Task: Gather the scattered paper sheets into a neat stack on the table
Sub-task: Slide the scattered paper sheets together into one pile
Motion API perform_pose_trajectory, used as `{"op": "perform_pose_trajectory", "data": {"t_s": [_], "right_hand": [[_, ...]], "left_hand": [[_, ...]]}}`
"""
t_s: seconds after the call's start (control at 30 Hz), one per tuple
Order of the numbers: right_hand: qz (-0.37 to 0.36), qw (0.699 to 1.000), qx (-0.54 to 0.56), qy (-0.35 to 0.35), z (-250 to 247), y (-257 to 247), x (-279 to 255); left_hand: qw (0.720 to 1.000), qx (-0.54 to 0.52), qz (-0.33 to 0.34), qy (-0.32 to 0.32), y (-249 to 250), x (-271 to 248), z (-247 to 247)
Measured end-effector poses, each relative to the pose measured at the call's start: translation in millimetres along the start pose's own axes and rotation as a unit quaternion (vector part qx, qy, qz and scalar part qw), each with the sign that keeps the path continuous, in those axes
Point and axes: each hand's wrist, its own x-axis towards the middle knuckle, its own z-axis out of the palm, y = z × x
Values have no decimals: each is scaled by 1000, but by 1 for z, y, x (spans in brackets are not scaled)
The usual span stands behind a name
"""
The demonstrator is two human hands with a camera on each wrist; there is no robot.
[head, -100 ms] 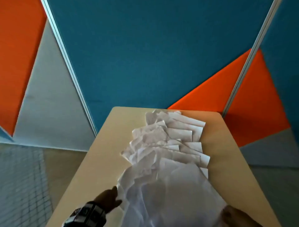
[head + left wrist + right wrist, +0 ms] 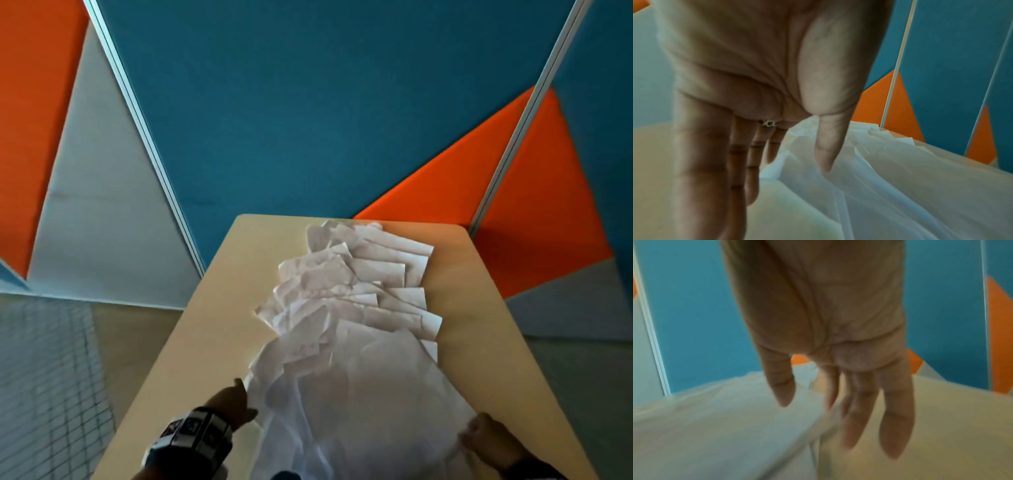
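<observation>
Several crumpled white paper sheets (image 2: 346, 329) lie fanned in an overlapping row down the middle of the beige table (image 2: 212, 329), from its far edge to the near end. My left hand (image 2: 239, 397) is at the left edge of the nearest sheets. In the left wrist view my left hand (image 2: 789, 178) has straight fingers (image 2: 702, 162) pointing down at the table beside the paper (image 2: 879, 203), with the thumb tip touching a sheet. My right hand (image 2: 479, 431) is at the right edge. My right hand (image 2: 818, 421) is blurred in the right wrist view, fingers straight against the paper (image 2: 725, 426).
Blue, orange and grey partition panels (image 2: 308, 120) stand right behind the table's far edge. Bare tabletop runs along both sides of the paper row. Tiled floor (image 2: 44, 377) lies to the left of the table.
Both hands have edged slightly forward along the sides of the near sheets. The row of sheets lies as before.
</observation>
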Motion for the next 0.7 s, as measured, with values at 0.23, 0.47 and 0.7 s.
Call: {"op": "perform_pose_trajectory", "data": {"t_s": [0.23,0.47,0.7], "right_hand": [[43,996,-6,76,26,-6,-10],[-14,984,93,150,26,-30,-19],[-99,970,183,129,25,-56,-26]], "left_hand": [[988,-150,-37,0,7,12,15],[976,-213,-15,47,23,24,17],[956,-275,62,82,53,16,8]]}}
